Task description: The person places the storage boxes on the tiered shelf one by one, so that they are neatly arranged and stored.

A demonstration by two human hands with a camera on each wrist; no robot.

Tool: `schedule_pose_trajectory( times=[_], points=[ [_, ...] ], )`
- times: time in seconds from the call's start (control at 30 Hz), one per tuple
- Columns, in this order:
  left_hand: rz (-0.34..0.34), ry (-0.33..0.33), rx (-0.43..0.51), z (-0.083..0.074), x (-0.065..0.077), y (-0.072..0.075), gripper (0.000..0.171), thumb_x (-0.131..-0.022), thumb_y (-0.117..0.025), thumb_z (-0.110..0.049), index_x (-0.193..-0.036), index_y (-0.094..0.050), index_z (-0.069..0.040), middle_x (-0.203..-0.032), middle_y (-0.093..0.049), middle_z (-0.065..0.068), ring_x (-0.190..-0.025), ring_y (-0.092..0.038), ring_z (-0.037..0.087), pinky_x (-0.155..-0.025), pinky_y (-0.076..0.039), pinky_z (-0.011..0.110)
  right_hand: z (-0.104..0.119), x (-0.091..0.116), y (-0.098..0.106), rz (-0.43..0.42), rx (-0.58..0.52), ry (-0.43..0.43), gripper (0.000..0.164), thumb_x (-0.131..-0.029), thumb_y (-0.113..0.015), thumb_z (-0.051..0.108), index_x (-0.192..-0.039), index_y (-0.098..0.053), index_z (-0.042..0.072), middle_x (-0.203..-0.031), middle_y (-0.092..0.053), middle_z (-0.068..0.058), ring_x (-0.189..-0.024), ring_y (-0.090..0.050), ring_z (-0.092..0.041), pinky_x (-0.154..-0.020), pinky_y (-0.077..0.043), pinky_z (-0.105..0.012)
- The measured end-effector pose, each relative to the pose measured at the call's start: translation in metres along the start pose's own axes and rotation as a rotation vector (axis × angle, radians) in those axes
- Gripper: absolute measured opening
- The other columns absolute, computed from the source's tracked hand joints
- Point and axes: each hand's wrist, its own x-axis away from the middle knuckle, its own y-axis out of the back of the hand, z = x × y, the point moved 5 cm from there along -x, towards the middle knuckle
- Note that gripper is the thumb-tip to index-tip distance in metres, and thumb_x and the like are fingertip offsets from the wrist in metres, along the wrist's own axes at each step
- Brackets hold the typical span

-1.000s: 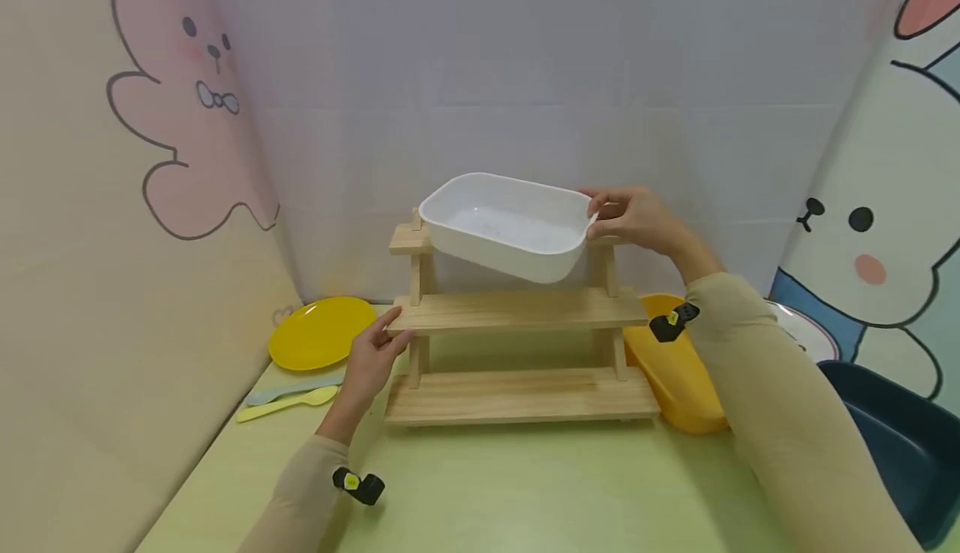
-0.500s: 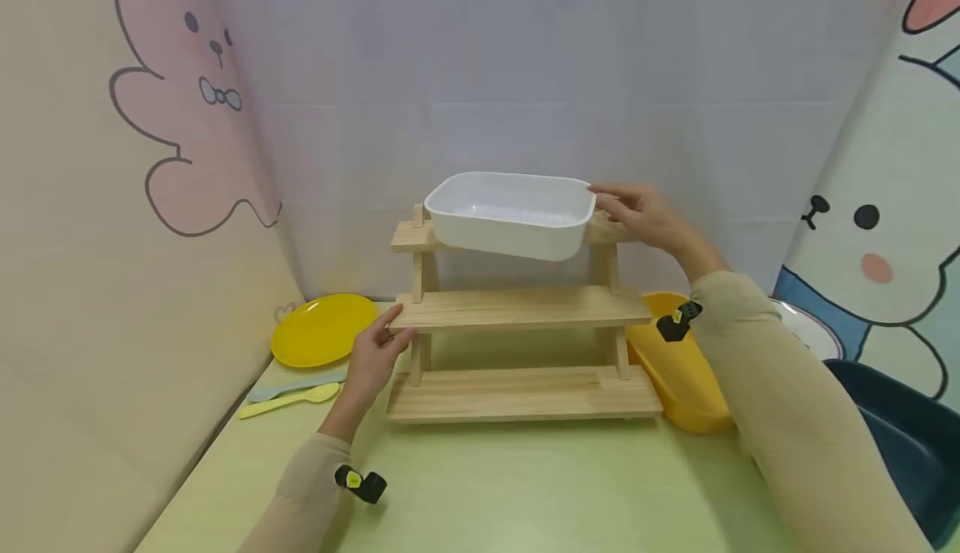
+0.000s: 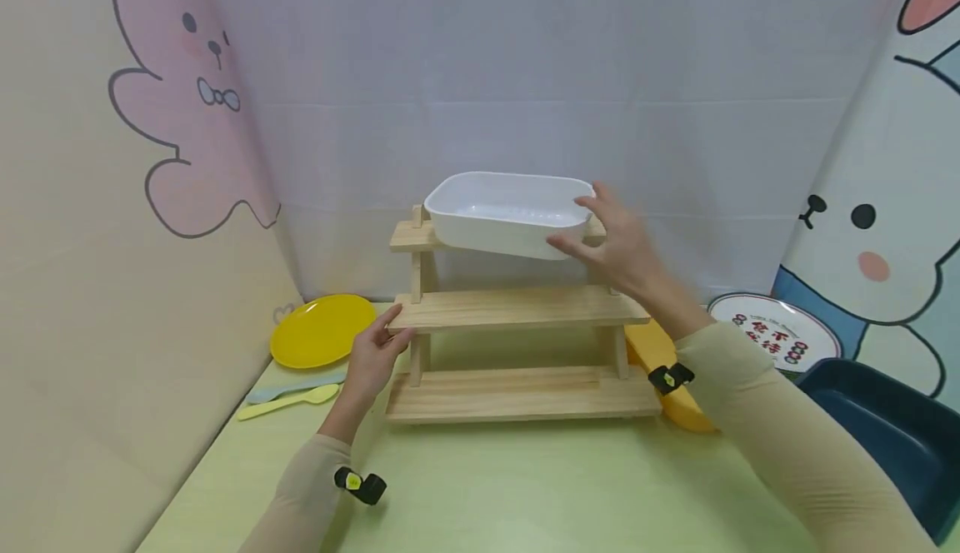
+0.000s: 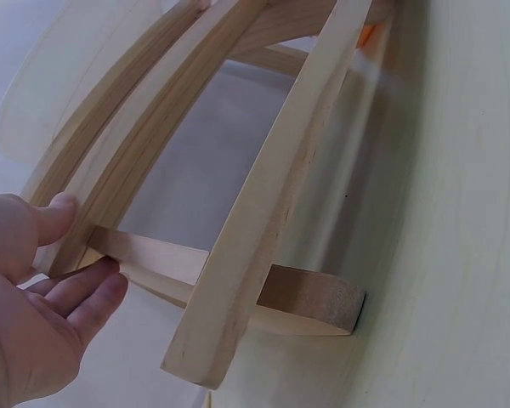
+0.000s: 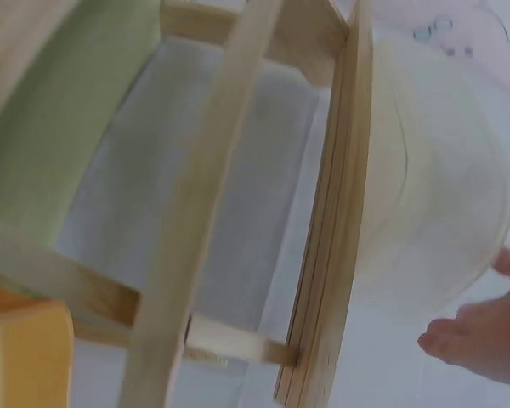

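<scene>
A three-tier wooden shelf stand (image 3: 517, 310) stands on the table. On its top tier sits a white rectangular basin (image 3: 495, 232), its front overhanging the board. My left hand (image 3: 375, 357) holds the left end of the middle tier, thumb above and fingers beneath, as the left wrist view shows. At the basin's right front corner is my right hand (image 3: 618, 245), thumb and fingers spread apart. In the right wrist view the fingers (image 5: 476, 340) lie close to the basin's rim; whether they touch it I cannot tell.
A yellow plate (image 3: 322, 332), a pale blue utensil (image 3: 292, 388) and a yellow spoon (image 3: 288, 403) lie at left. On the right are a yellow tray (image 3: 678, 403), a white plate with red writing (image 3: 780, 328) and a dark blue basin (image 3: 885, 445).
The white basin has levelled out and settled on the top tier. My right hand has let go of its rim and moved lower, toward the front corner. My left hand stays put.
</scene>
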Motion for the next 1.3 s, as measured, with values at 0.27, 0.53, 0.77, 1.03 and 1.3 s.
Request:
schedule_pose_trajectory(
  times=[0.27,0.53,0.77,1.03,1.3],
  points=[
    [0.006,0.000,0.013,0.000,0.000,0.000,0.059,-0.097,-0.068,-0.017,-0.150,-0.046,-0.008,-0.123,-0.065,0.025,-0.113,-0.066,0.030,-0.089,-0.056,0.028,-0.005,0.003,0.000,-0.091,-0.116,-0.121,0.055,-0.089,-0.076,0.042,-0.120,-0.065,-0.002,-0.153,-0.040,-0.021,-0.142,-0.037,-0.036,-0.113,-0.035,-0.054],
    [-0.002,-0.016,-0.007,-0.002,0.000,0.000,0.058,-0.096,-0.069,-0.018,-0.150,-0.047,-0.010,-0.117,-0.067,0.025,-0.114,-0.065,0.034,-0.092,-0.055,0.032,-0.022,-0.008,0.008,-0.068,-0.217,-0.235,0.062,-0.080,-0.082,0.049,-0.117,-0.065,0.002,-0.149,-0.049,-0.013,-0.127,-0.054,-0.039,-0.105,-0.046,-0.050],
    [-0.001,0.021,0.022,0.003,0.001,0.000,0.059,-0.096,-0.069,-0.016,-0.150,-0.046,-0.008,-0.124,-0.064,0.026,-0.114,-0.065,0.032,-0.090,-0.055,0.028,-0.028,-0.023,0.000,-0.023,-0.227,-0.267,0.063,-0.080,-0.083,0.049,-0.116,-0.063,0.001,-0.148,-0.049,-0.012,-0.121,-0.056,-0.035,-0.100,-0.049,-0.048],
    [-0.009,0.008,0.029,0.002,0.001,0.000,0.057,-0.097,-0.067,-0.014,-0.150,-0.046,-0.008,-0.129,-0.062,0.026,-0.117,-0.063,0.034,-0.091,-0.055,0.030,-0.036,-0.035,-0.009,-0.010,-0.307,-0.312,0.065,-0.081,-0.084,0.043,-0.121,-0.059,-0.002,-0.149,-0.048,-0.011,-0.127,-0.051,-0.031,-0.103,-0.045,-0.047],
    [0.005,-0.001,0.033,0.004,-0.002,-0.002,0.058,-0.097,-0.067,-0.014,-0.150,-0.046,-0.007,-0.126,-0.063,0.027,-0.115,-0.064,0.034,-0.091,-0.055,0.031,-0.051,-0.039,-0.011,0.024,-0.392,-0.331,0.066,-0.084,-0.082,0.038,-0.127,-0.054,-0.003,-0.152,-0.044,-0.014,-0.136,-0.046,-0.035,-0.113,-0.039,-0.045]
  ],
)
